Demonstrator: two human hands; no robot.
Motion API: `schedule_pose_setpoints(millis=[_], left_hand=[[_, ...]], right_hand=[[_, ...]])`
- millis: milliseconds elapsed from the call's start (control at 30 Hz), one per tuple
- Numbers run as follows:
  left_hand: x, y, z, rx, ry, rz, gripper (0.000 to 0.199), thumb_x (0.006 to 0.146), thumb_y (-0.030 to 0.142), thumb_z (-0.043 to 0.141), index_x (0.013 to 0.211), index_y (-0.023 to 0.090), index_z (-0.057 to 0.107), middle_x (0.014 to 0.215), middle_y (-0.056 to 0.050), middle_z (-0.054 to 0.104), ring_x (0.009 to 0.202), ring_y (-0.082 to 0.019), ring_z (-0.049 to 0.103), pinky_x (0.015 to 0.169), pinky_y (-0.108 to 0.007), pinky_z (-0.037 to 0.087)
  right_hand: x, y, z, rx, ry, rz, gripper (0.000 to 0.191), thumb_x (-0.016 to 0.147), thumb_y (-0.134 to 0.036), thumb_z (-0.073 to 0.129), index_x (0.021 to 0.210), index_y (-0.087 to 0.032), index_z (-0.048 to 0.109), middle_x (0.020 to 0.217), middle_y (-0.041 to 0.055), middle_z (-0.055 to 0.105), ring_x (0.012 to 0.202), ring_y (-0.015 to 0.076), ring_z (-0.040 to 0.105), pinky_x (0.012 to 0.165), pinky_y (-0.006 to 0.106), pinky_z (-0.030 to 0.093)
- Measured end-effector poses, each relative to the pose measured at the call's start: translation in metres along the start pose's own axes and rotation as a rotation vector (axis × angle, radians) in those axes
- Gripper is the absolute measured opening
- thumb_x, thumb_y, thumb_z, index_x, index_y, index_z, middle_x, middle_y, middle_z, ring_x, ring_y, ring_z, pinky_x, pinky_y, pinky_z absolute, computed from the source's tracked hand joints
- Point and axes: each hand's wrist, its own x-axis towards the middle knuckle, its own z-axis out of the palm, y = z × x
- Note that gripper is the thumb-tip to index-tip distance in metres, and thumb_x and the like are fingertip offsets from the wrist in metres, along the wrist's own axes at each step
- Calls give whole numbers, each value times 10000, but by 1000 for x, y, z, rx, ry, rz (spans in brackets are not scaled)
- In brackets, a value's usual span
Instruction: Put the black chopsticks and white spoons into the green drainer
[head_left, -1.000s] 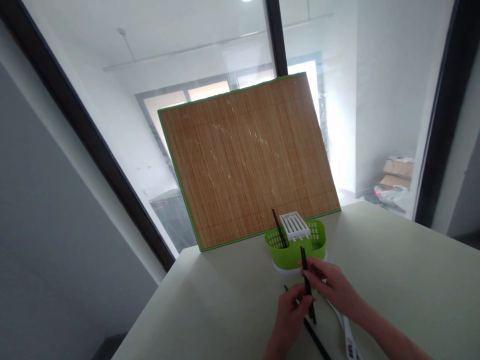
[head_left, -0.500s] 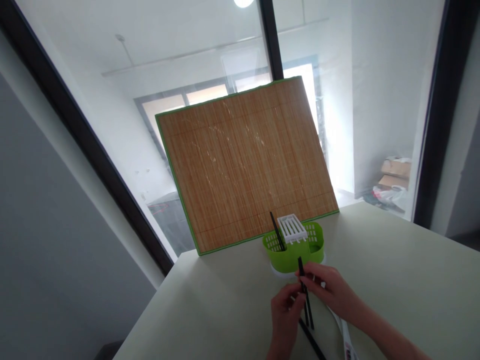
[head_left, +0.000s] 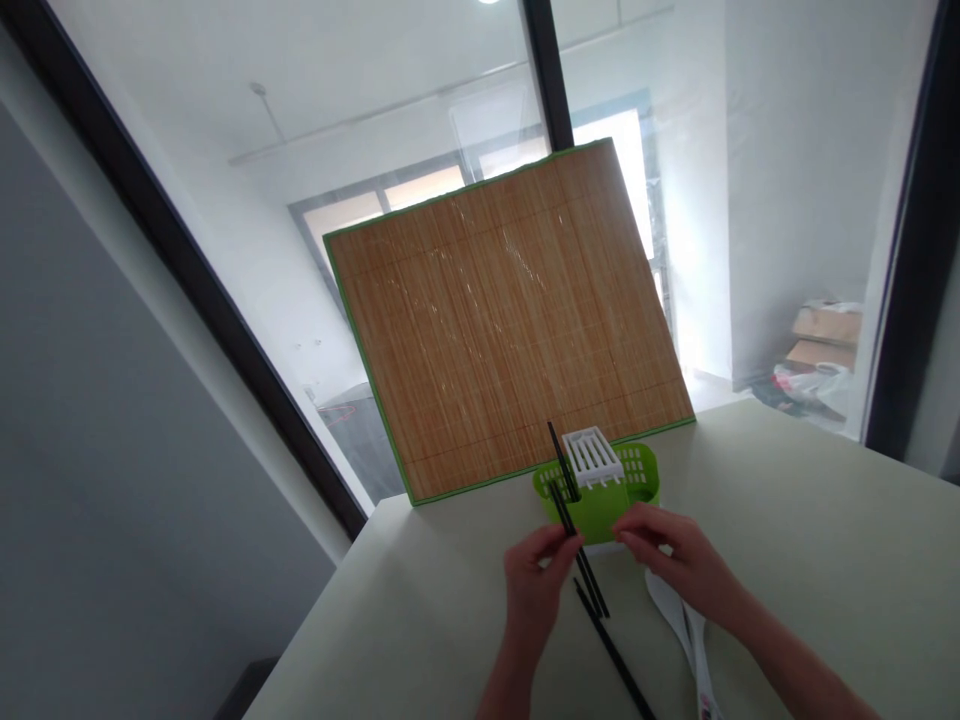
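Note:
Two black chopsticks (head_left: 590, 580) slant across the front of a green utensil holder (head_left: 602, 518), pinched near their upper part by my left hand (head_left: 531, 590). Their tops overlap the holder's left compartment in view; I cannot tell whether they touch it. My right hand (head_left: 679, 555) is beside the holder's front right, apart from the chopsticks, thumb and fingertips together with nothing seen in them. Other black chopsticks (head_left: 560, 450) stand in the left compartment. A white slatted piece (head_left: 592, 455) tops the holder's middle. More black chopsticks (head_left: 619, 655) lie on the table below my hands.
White long-handled spoons or scoops (head_left: 675, 620) lie under my right forearm, partly hidden. Behind the holder, a bamboo mat (head_left: 502, 330) with green edging leans against the glass. The pale table (head_left: 810, 530) extends to both sides.
My right hand has let go of the chopsticks and drawn off to the right. With the pair, my left hand has moved left and up toward the holder's left compartment.

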Motion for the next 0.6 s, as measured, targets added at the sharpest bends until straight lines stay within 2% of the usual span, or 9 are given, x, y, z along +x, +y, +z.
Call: schedule_pose_setpoints(millis=[133,233,367,467,600], left_hand=[[61,13,-21,15,296,111,292,692,399,715,842,148,720,798,-54,721,730,-179,665,718,-306,553],[106,10,-25,29,395,157,345,699,418,699,885,127,701,809,-71,711,728,-171,662,721,-313,549],[140,-14,-14,198,344,19,329,699,426,688,859,139,710,807,-87,707,763,-185,661,767,-342,529],[145,-38,-1,252,285,-98,302,656,423,722,767,143,722,743,-96,704,726,-209,658,734,-365,522],[144,-61,13,265,186,-246,348,632,471,729,684,127,720,653,-98,687,671,-219,656,647,-334,518]], right_hand=[[-7,37,-5,-38,247,78,263,879,-403,487,881,-185,634,714,15,647,588,129,563,564,237,457],[-16,64,0,-97,345,86,259,890,-394,475,923,-180,616,666,4,647,565,134,575,573,245,466],[-23,79,6,-307,262,22,246,890,-369,473,902,-183,633,737,21,671,597,138,596,593,251,462],[-23,78,10,-421,176,-14,243,905,-328,438,896,-194,640,765,22,675,639,140,613,612,250,454],[-22,79,17,-513,106,-70,247,924,-294,400,881,-204,626,753,19,663,639,133,608,606,247,426]])
